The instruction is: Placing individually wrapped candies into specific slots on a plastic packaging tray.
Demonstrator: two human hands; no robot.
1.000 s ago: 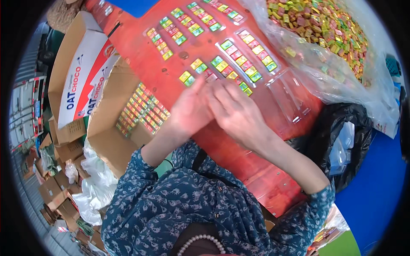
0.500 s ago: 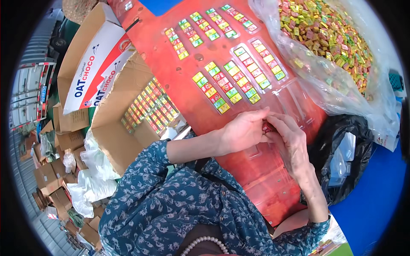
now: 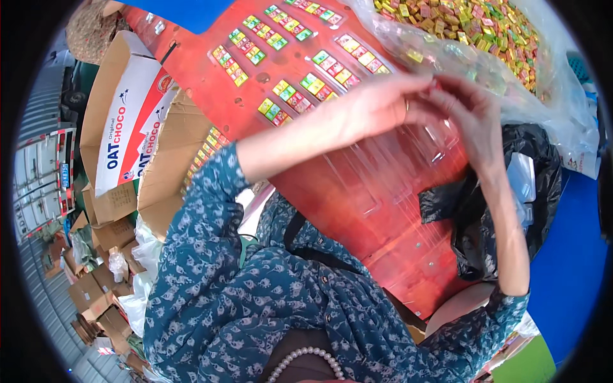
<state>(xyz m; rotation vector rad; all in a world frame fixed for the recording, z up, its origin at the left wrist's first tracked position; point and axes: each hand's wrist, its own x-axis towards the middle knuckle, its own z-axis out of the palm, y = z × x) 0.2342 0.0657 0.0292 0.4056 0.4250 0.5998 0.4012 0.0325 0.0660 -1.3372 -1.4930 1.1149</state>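
Observation:
My left hand point(image 3: 399, 105) reaches over the middle of the red table, blurred by motion. Its fingertips meet those of my right hand point(image 3: 472, 118), and both are closed around a small red wrapped piece point(image 3: 435, 84), mostly hidden by the fingers. Beyond them lie narrow clear plastic trays filled with small yellow, red and green wrapped pieces, such as one filled tray point(image 3: 230, 66) at the far left. My left forearm covers part of the nearer filled row. Under and in front of my hands are clear trays point(image 3: 383, 169) without pieces.
A big clear bag point(image 3: 460, 25) of loose wrapped pieces lies at the far right. Below it sits a black plastic bag point(image 3: 472, 223) holding clear plastic. To the left stands an open cardboard box point(image 3: 159, 172) with filled trays inside. Further left are stacked cartons point(image 3: 96, 290).
Both hands have moved up and away from me, toward the far right, still together. The view has shifted, and my left forearm now covers part of the filled trays.

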